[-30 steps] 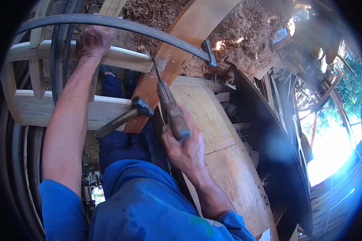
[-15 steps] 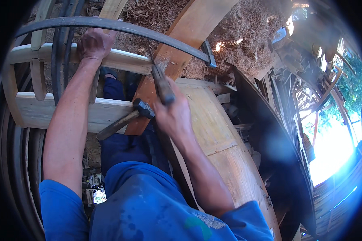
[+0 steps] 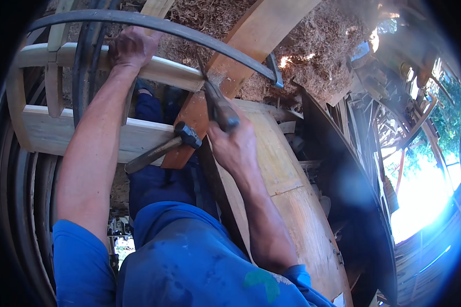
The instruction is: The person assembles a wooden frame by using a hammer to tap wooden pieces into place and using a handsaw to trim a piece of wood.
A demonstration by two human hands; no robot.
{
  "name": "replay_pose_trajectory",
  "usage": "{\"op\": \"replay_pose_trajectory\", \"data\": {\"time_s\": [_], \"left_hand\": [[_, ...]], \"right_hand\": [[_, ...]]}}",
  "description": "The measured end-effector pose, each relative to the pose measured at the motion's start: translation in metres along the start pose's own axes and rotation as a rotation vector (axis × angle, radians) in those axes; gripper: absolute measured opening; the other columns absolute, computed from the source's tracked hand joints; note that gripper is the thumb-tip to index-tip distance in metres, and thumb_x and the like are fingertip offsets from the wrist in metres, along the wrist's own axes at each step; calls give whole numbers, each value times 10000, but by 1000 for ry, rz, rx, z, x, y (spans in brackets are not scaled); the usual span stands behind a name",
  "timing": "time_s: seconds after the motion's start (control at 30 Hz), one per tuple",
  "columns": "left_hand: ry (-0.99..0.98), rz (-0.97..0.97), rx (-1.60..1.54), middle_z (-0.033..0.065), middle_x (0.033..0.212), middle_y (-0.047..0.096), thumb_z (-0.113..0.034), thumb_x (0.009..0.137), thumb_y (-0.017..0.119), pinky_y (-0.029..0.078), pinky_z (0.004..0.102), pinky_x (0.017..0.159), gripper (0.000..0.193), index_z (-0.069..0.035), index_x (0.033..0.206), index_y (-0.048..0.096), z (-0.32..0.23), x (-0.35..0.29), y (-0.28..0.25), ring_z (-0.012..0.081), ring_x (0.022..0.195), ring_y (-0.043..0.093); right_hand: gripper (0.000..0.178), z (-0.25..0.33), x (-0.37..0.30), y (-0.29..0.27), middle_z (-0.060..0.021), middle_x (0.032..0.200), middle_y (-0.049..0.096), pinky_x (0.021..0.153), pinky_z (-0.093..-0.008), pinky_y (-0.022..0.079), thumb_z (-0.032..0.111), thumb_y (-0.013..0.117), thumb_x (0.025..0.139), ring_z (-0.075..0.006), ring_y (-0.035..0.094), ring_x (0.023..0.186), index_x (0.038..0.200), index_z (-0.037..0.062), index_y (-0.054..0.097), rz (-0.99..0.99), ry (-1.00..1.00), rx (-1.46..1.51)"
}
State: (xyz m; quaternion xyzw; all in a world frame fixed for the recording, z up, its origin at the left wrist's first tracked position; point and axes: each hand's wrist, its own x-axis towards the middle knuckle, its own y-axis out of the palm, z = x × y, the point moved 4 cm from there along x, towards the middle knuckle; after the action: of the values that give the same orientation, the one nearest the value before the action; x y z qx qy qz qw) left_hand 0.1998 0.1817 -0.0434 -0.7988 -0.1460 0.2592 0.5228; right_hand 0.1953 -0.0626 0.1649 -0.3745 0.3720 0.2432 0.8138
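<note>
My left hand [image 3: 133, 48] is closed over the upper pale wooden rail [image 3: 171, 71] of a slatted frame, beside an upright slat [image 3: 155, 8]. In my right hand [image 3: 235, 140] is the wooden handle of a handsaw [image 3: 220, 107]. Its thin blade, seen nearly edge-on, stands at the right end of that rail, beside a reddish-brown plank [image 3: 194, 110] with sawdust on it. A hammer [image 3: 188, 135] rests across the lower rail [image 3: 95, 132] and the plank, just left of my right hand. My left fingertips are mostly hidden behind the rail.
A long curved metal bar [image 3: 164, 25] arches over the frame and plank. Wood shavings [image 3: 317, 66] cover the ground beyond. To the right lie a broad curved wooden panel [image 3: 287, 204], a dark board [image 3: 353, 189] and stacked timber offcuts [image 3: 366, 123].
The whole scene has shifted slightly right and up in view. The saw handle and my right hand have moved a little to the right, while my left hand keeps its hold on the rail.
</note>
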Motion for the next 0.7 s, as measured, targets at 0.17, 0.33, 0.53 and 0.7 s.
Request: {"op": "replay_pose_trajectory", "data": {"time_s": [0.17,0.33,0.53,0.7], "left_hand": [[23,-52,-19,268,950,689,-591,863,643,548,535,777,593,-53,1101,573,2,-2,-1,479,894,668],[49,-93,-64,204,897,677,-487,892,642,541,503,736,492,-32,1069,589,-7,-3,-10,426,802,665],[62,-121,-128,234,862,673,-476,804,685,519,515,693,524,-12,1046,647,-10,2,-12,450,806,652],[-97,87,-137,269,929,678,-460,794,680,531,513,753,448,-32,925,704,-15,-3,-31,426,911,673]], "right_hand": [[439,-4,-17,-1,-234,898,681,732,-404,532,104,615,840,-341,687,814,1268,9,586,-42,68,27],[468,0,19,5,-208,965,689,761,-376,522,103,615,840,-285,674,872,1300,23,590,35,186,-12],[544,-15,-1,7,-248,1107,682,926,-380,510,55,613,808,-330,685,1059,1350,55,567,-8,122,-9],[511,-2,10,4,-235,1084,692,921,-363,506,70,592,821,-306,686,1046,1328,9,579,69,150,-16]]}}
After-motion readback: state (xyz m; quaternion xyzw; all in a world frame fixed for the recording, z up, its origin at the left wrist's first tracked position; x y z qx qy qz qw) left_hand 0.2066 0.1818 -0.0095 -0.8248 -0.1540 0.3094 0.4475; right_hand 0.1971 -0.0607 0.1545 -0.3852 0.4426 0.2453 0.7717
